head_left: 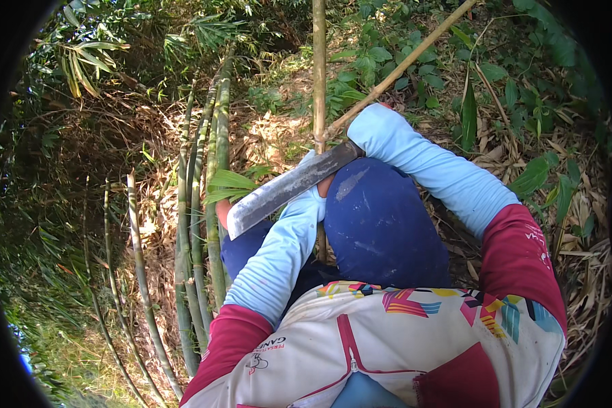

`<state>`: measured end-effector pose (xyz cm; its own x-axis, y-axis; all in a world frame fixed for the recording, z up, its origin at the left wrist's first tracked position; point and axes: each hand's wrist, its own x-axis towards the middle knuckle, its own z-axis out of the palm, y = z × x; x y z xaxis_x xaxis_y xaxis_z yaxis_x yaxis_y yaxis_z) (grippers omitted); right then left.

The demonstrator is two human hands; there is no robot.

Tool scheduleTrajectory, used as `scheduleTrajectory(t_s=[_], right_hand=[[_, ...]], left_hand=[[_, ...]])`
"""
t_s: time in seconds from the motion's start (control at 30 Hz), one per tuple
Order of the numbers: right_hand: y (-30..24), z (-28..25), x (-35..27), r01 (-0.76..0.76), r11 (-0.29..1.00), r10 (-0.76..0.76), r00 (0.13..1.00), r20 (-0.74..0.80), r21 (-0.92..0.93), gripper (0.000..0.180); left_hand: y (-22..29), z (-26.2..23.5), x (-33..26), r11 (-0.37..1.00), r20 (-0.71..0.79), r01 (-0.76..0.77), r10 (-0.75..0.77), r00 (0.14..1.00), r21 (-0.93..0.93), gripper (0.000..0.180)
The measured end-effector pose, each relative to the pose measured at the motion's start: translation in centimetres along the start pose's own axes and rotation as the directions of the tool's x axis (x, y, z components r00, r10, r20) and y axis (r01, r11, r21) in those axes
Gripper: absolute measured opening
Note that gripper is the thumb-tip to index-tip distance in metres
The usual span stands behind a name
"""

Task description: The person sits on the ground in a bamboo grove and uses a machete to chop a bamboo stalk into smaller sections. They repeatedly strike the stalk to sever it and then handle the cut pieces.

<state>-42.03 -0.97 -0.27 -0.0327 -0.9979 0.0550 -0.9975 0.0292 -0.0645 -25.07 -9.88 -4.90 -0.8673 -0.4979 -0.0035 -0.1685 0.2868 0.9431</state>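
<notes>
while right hand (369,128) seems clenched on machete (285,188), left hand (326,185) mostly hidden, can't tell fingers. pole (319,61) looks stripped; side stick (408,62) probably left to cut.

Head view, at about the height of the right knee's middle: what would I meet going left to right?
Thin stems, thick green stems, machete tip, left sleeve, right knee, right sleeve.
</notes>
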Motion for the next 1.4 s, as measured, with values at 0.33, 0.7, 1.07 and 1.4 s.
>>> scheduleTrajectory(t_s=[0.33, 0.7, 1.07, 1.4], right_hand=[[0.8, 1.9, 0.3, 0.080, 0.997, -0.076, 0.988, -0.138, 0.020, 0.013], [0.7, 1.1, 0.4, 0.084, 0.994, -0.079, 0.994, -0.082, 0.063, 0.016], [0.5, 0.9, 0.6, 0.106, 0.991, -0.103, 0.994, -0.037, 0.083, 0.017], [0.9, 1.7, 0.4, -0.063, 0.992, 0.053, 0.994, 0.097, 0.109, 0.020]], left_hand=[[0.0, 0.4, 0.4, 1.000, 0.019, -0.002, 0.002, 1.000, -0.010, 0.026], [0.2, 0.8, 0.9, 1.000, 0.029, -0.008, 0.008, 1.000, -0.012, 0.026], [0.2, 0.7, 0.7, 1.000, 0.037, -0.005, 0.006, 0.999, -0.031, 0.027], [0.3, -0.5, -1.7, 0.995, 0.053, 0.028, -0.023, 0.998, -0.096, 0.027]])
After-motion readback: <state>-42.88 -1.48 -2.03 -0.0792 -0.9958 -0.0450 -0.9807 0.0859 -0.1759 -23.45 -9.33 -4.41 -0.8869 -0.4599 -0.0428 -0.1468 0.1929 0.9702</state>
